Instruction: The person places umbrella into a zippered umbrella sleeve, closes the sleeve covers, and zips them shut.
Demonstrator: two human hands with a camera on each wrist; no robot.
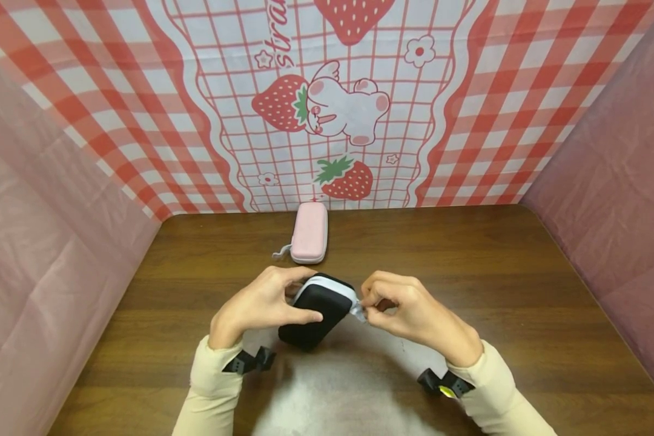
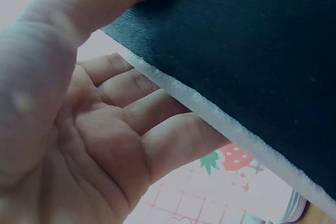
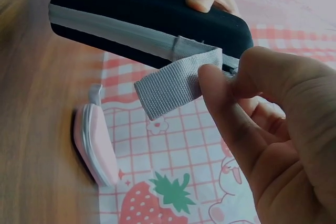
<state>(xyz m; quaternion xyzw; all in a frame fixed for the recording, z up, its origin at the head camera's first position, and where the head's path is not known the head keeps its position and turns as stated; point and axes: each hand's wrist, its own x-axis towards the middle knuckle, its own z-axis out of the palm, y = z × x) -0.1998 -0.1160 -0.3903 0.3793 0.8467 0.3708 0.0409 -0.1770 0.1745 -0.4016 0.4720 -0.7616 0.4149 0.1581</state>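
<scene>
A black zip case (image 1: pixel 332 307) with a white zipper band (image 3: pixel 115 27) is held tilted over the table. My left hand (image 1: pixel 258 300) grips its left side, thumb on the black face and fingers behind. At the right end, my right hand (image 1: pixel 414 309) pinches the small zipper pull (image 3: pixel 231 71) between thumb and index finger, partly hiding it. A grey fabric strap (image 3: pixel 170 86) hangs from the case beside those fingertips. The zipper band looks closed along the side seen in the right wrist view.
A smaller pink zip case (image 1: pixel 309 233) with a grey strap lies behind the black one on the wooden table (image 1: pixel 501 272). A strawberry-print cloth (image 1: pixel 349 169) hangs along the table's back edge, with pink fabric at both sides.
</scene>
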